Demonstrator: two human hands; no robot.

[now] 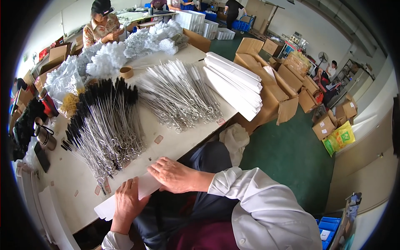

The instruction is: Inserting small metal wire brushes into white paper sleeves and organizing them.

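At the table's front edge I hold a long white folded paper strip lying slantwise. My left hand grips its lower left part, with the thumb on the near side. On its upper right end rests my right hand, fingers curled over it. Just beyond my hands lies a heap of black-bristled wire brushes with ring-shaped ends toward me. To its right is a pile of white-bristled wire brushes, rings also toward me. Whether anything is inside the strip cannot be seen.
A stack of white folded paper strips lies at the table's right end, beside open cardboard boxes. White bristle bundles cover the far side, where a person works. A steel flask and dark phone are at left.
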